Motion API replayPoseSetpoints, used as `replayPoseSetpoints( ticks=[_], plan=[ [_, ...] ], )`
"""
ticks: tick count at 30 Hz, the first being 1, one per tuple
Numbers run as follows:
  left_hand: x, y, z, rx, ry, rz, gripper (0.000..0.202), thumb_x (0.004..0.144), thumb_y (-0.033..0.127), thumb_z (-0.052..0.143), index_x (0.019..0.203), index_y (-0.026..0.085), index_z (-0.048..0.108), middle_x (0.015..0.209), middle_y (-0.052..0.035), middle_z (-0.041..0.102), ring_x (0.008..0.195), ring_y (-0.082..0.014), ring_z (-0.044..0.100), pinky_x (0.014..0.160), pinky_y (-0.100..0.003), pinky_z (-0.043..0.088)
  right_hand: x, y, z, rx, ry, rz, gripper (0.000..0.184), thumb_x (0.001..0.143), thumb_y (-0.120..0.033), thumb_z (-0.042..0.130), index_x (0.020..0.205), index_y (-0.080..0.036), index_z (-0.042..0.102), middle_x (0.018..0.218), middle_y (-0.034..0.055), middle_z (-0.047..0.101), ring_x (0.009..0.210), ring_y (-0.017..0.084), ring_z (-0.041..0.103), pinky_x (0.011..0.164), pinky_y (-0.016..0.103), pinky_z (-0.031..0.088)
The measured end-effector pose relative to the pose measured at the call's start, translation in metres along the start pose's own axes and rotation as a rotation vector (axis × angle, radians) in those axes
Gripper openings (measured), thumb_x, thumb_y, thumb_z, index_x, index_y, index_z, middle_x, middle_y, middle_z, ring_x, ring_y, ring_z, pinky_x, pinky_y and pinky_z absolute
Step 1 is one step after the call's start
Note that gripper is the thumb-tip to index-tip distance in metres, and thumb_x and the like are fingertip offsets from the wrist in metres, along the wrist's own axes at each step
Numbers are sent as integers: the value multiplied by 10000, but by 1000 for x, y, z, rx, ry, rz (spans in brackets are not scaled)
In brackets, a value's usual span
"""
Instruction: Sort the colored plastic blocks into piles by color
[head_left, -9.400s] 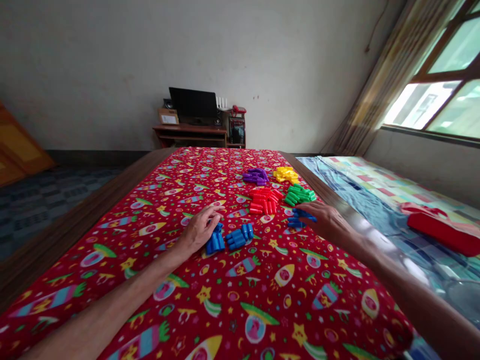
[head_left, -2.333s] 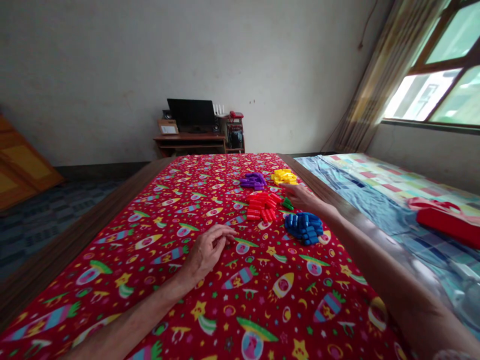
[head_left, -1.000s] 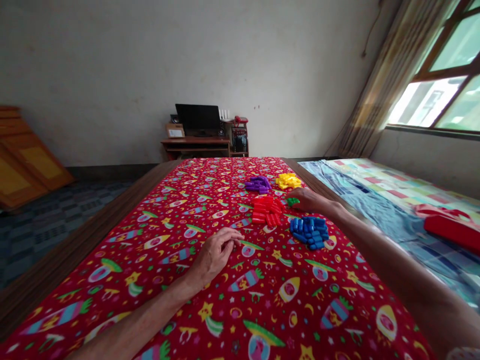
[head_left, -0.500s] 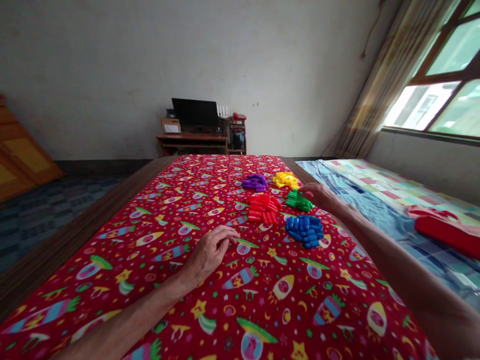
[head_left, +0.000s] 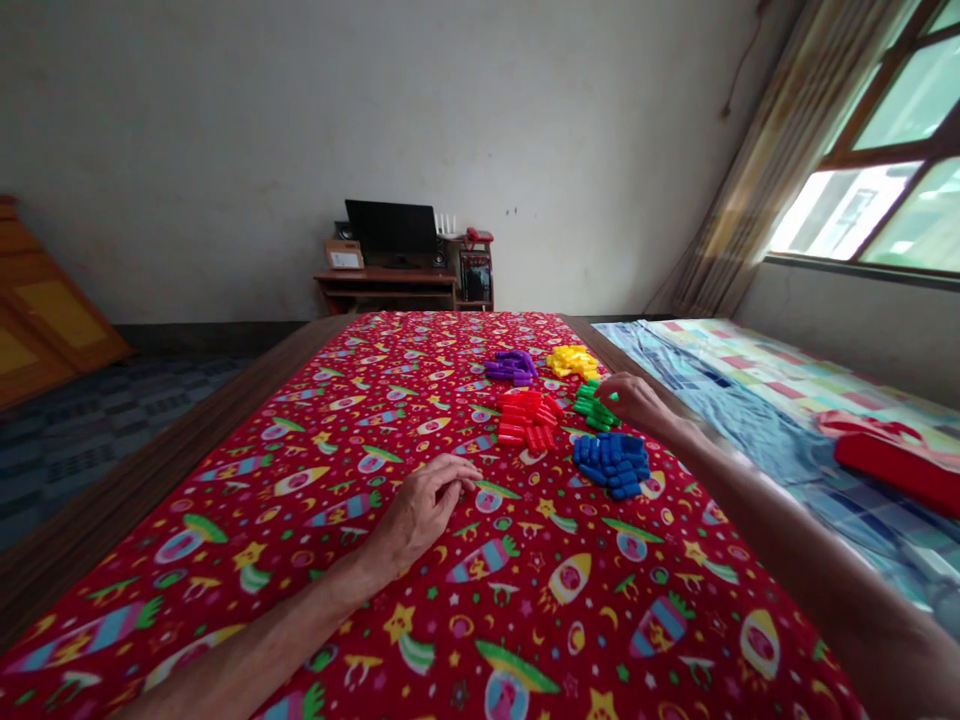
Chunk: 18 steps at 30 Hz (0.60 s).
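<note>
Small plastic pieces lie sorted by colour on a red patterned tablecloth [head_left: 315, 560]. A blue pile [head_left: 613, 464] is nearest, with a red pile [head_left: 527, 419], a green pile [head_left: 592, 408], a purple pile [head_left: 511, 366] and a yellow pile [head_left: 571, 361] beyond it. My right hand [head_left: 637, 403] rests beside the green pile, fingers curled against its pieces. My left hand [head_left: 421, 510] lies on the cloth left of the blue pile, fingers loosely curled with nothing in them.
The wooden table edge [head_left: 135, 490] runs along the left. A bed with a checked sheet [head_left: 780, 400] and a red object [head_left: 900, 465] is at the right. A desk with a monitor [head_left: 390, 232] stands at the far wall. A window [head_left: 885, 190] is at the right.
The scattered blue pieces have been gathered into one pile at the right. My right hand has moved over the green pieces, which now show in a pile beside it. My left hand has stayed put.
</note>
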<state>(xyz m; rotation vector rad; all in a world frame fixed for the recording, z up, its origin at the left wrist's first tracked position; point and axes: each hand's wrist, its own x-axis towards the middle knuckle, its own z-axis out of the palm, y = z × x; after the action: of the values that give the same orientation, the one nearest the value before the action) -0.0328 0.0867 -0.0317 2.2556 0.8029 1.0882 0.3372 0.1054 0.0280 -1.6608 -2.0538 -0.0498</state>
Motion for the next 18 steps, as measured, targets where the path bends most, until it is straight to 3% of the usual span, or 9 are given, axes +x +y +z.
replayPoseSetpoints(
  ticks=[4,7,10,13,18],
  plan=[
    [0,-1,0,1,0,16,274,893,158,412,877,167,685,916,-71,684,702,-128,672,666,-238,574,2,8,3,-8,53,-11,211,748,-192,558,862,-172,736,840,84,736,787,207,662,704,278,492],
    [-1,-2,0,-3,1,6,272,895,161,417,879,168,688,923,-74,685,702,-128,672,667,-239,574,8,14,-1,21,158,90,239,780,-242,537,878,-165,741,782,83,733,720,201,664,672,282,482],
    [-2,0,1,-28,0,-23,270,887,165,418,878,170,688,923,-72,687,701,-129,673,662,-239,576,17,23,-12,81,367,281,260,800,-321,537,880,-175,736,751,78,728,669,195,649,674,305,491],
    [0,-1,-2,-40,11,-46,265,880,188,427,887,171,692,934,-75,692,703,-139,676,665,-250,579,25,41,-19,294,611,447,319,843,-410,499,894,-172,705,728,79,713,656,184,639,722,338,519],
    [12,-26,-37,113,100,-46,241,835,231,465,812,197,702,928,-62,701,846,-188,668,772,-288,562,27,78,-5,748,953,691,354,898,-426,392,886,-148,610,685,67,660,688,157,656,725,312,546]
  ],
)
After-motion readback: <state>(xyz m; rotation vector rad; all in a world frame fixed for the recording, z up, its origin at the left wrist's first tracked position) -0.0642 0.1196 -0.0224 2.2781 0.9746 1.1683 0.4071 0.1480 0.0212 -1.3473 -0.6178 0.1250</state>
